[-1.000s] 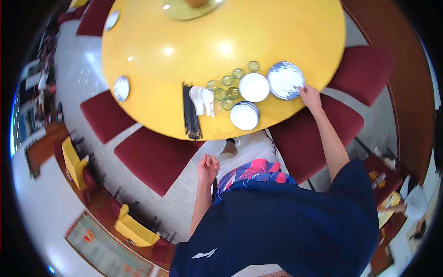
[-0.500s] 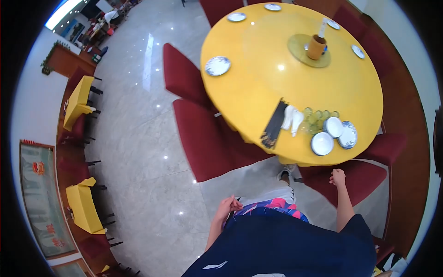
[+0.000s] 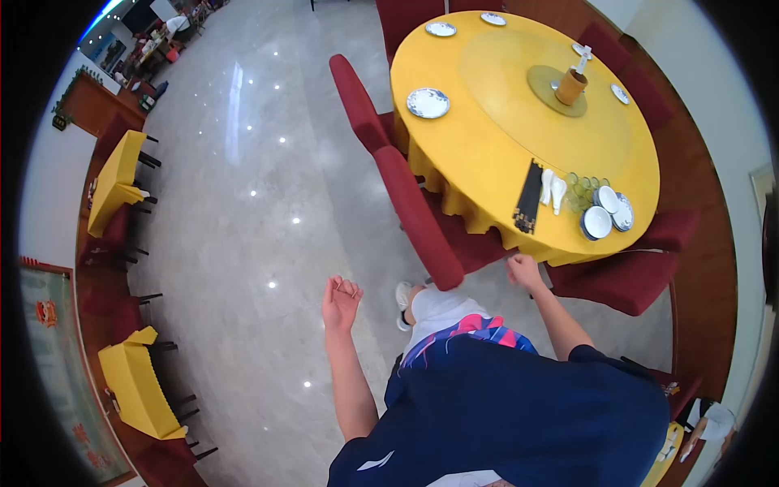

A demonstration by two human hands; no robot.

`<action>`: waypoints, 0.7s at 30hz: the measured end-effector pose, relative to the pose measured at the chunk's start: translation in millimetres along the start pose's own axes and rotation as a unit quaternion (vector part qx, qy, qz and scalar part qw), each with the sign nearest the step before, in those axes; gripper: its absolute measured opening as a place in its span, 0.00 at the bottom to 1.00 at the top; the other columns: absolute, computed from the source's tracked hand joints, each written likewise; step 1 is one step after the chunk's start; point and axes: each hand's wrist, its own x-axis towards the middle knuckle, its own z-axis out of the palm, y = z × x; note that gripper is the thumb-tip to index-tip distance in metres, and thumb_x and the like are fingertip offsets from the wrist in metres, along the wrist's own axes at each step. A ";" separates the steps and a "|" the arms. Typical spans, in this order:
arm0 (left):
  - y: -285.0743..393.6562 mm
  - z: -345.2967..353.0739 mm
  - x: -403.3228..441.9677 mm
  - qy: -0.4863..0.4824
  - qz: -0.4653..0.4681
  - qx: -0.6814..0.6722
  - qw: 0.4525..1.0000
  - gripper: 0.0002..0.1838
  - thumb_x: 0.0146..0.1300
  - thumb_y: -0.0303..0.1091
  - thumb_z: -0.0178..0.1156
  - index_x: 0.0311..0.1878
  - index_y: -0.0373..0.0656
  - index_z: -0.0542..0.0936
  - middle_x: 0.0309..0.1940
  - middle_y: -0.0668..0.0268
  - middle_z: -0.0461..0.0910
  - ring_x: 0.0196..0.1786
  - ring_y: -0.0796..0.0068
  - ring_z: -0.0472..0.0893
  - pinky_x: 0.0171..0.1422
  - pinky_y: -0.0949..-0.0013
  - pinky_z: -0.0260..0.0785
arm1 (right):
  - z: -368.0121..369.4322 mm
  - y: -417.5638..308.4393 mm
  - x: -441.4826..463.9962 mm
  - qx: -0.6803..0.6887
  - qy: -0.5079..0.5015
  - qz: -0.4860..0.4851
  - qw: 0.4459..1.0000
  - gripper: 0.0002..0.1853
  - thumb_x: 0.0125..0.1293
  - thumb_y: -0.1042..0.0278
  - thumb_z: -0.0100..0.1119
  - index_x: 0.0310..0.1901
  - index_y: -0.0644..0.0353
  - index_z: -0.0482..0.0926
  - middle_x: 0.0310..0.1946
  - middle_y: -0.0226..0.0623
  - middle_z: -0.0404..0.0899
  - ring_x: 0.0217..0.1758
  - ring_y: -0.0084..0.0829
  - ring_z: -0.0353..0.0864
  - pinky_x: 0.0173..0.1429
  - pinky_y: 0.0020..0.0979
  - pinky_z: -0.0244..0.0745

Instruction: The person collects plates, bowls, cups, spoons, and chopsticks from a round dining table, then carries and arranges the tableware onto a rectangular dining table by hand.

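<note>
Yellow worktop (image 3: 479, 138) bore bowls (image 3: 596, 222); left hand (image 3: 342, 307) bare, loosely spread, right hand (image 3: 522, 270) curled, contents unclear: apparently between handlings, any grasp there requiring a reach.

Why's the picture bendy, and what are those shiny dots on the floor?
Head view: black corners, curved edges, probably a wide lens; head view too: bright dots on the grey floor look like lamp reflections; same view: black chopsticks lack fine detail.
</note>
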 end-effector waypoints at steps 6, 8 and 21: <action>113.6 -219.6 -1.0 0.393 -0.002 -0.092 0.915 0.06 0.68 0.36 0.51 0.43 0.47 0.75 0.38 0.66 0.80 0.45 0.67 0.78 0.51 0.61 0.72 | 86.9 -133.4 141.4 0.039 0.021 -0.082 0.996 0.17 0.68 0.59 0.47 0.31 0.64 0.79 0.15 0.37 0.76 0.17 0.30 0.78 0.24 0.33 0.73; 158.7 -215.0 -70.6 0.543 0.046 -0.012 0.838 0.08 0.67 0.37 0.51 0.46 0.50 0.74 0.47 0.67 0.79 0.45 0.67 0.79 0.48 0.61 0.74 | 112.0 -164.8 212.8 -0.097 0.147 -0.151 0.973 0.20 0.67 0.54 0.50 0.34 0.65 0.79 0.20 0.46 0.80 0.23 0.41 0.83 0.35 0.42 0.77; 361.1 -191.9 -88.7 0.649 0.022 0.177 0.740 0.19 0.68 0.45 0.50 0.57 0.46 0.71 0.48 0.63 0.76 0.46 0.68 0.79 0.48 0.64 0.76 | 197.7 -319.6 478.6 0.583 0.135 0.208 0.774 0.30 0.69 0.46 0.53 0.59 0.62 0.61 0.51 0.53 0.70 0.34 0.41 0.79 0.27 0.33 0.76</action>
